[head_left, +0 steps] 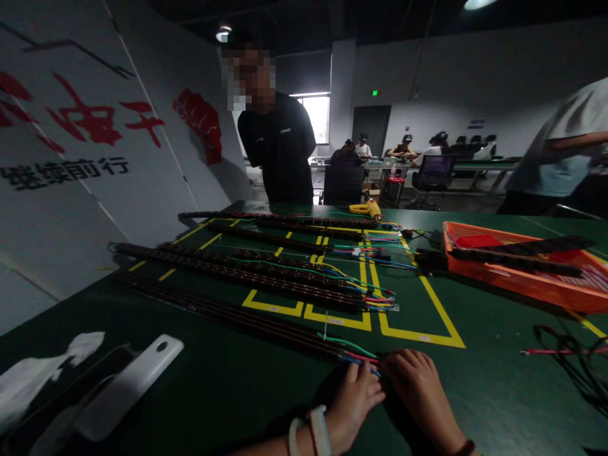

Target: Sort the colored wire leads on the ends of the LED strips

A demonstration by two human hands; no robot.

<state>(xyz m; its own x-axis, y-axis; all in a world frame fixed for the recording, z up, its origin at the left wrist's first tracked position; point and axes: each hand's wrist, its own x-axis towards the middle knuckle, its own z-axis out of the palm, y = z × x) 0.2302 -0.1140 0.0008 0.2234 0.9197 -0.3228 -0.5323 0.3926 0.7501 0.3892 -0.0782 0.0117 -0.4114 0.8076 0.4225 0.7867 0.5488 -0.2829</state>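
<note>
A long black-sleeved wire bundle (266,329) lies across the near part of the green table, and green, red and blue wires come out of its right end. My left hand (358,389) is closed around these coloured wires (354,358) just beyond the sleeve. Right beside it, my right hand (420,386) has its fingers curled down at the wire ends; its fingertips and whatever they pinch are hidden. A thin white cable tie (325,324) stands up from the bundle. Behind it lie several more black wire bundles (285,285) with coloured ends and metal lugs.
An orange basket (517,285) with black sleeved parts stands at the right. A yellow heat gun (370,209) lies at the far edge. Black cables (570,354) lie at the right, a white handled object (133,386) at the left. A person (285,145) stands across the table.
</note>
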